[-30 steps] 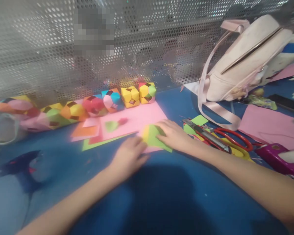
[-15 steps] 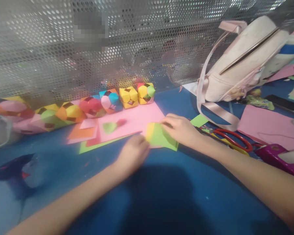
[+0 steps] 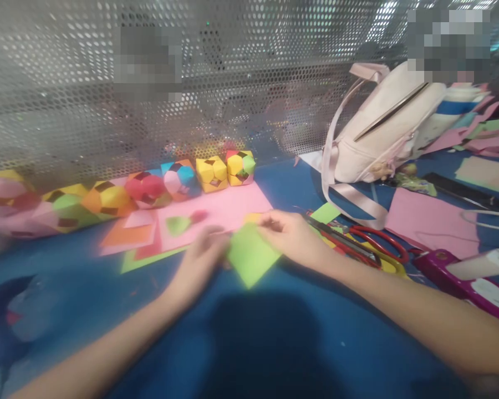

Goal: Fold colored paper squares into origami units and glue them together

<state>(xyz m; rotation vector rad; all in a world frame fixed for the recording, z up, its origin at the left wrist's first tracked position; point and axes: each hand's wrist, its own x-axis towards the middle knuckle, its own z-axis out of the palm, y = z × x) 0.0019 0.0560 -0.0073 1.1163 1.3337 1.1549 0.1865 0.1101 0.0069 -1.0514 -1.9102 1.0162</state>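
Observation:
A light green sheet of folding paper (image 3: 253,257) hangs with one corner pointing down over the blue table. My right hand (image 3: 286,231) is closed in a pinch on its upper right edge. At the sheet's left corner is my left hand (image 3: 205,246), smeared by motion; whether its fingers grip the paper I cannot make out. A bit of yellow paper (image 3: 253,218) shows just behind the green sheet. Beyond both hands lies a large pink sheet (image 3: 216,208) with a small green folded piece (image 3: 178,224) on it.
Several folded paper balls (image 3: 146,189) line the perforated metal screen (image 3: 241,72). On the right are red-handled scissors (image 3: 380,241), a purple glue gun (image 3: 436,271), a pink sheet (image 3: 432,221) and a pale backpack (image 3: 382,127). Orange paper (image 3: 127,233) lies at the left.
The green sheet has turned so that a corner points down, and most of its yellow part is out of sight. My left hand has shifted left, and the view has swung slightly right.

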